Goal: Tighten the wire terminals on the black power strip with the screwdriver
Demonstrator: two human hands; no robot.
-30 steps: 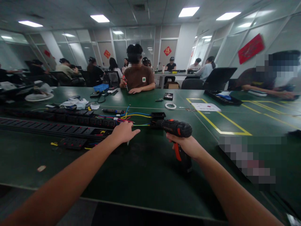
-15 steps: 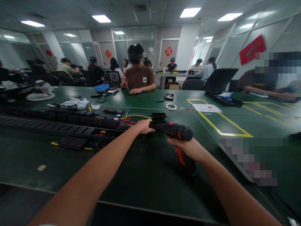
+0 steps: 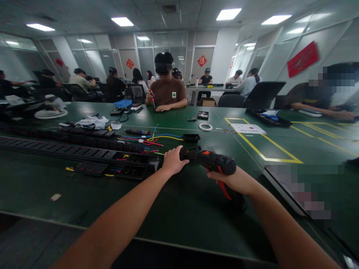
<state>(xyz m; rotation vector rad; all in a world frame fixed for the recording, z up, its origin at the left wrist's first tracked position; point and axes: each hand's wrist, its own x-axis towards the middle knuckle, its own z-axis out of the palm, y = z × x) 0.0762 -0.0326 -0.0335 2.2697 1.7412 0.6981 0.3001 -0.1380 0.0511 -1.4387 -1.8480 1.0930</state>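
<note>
My right hand (image 3: pixel 238 179) is closed around the handle of a black and orange cordless drill (image 3: pixel 214 160), whose nose points left. Against that nose, my left hand (image 3: pixel 174 160) grips a small black housing (image 3: pixel 183 153), with fingers over its top and the thumb below. The meeting point of the drill tip and the housing is partly covered by my fingers. Just beyond lies another open black housing (image 3: pixel 191 138), with blue and yellow wires (image 3: pixel 165 136) running to it. Left of my hand, a long black power strip (image 3: pixel 70 151) stretches along the table.
A separate black socket module (image 3: pixel 92 168) rests in front of the strip. Behind are a dark pen-shaped tool (image 3: pixel 138 132), a white tape ring (image 3: pixel 205 127) and a paper sheet (image 3: pixel 249 128). Opposite, a person (image 3: pixel 169 91) holds a red screwdriver. A flat panel (image 3: pixel 283 190) lies at right.
The drill has tipped, its rear end moving slightly right and down and its handle swinging outward. My left hand has lowered a little, staying at the drill's nose.
</note>
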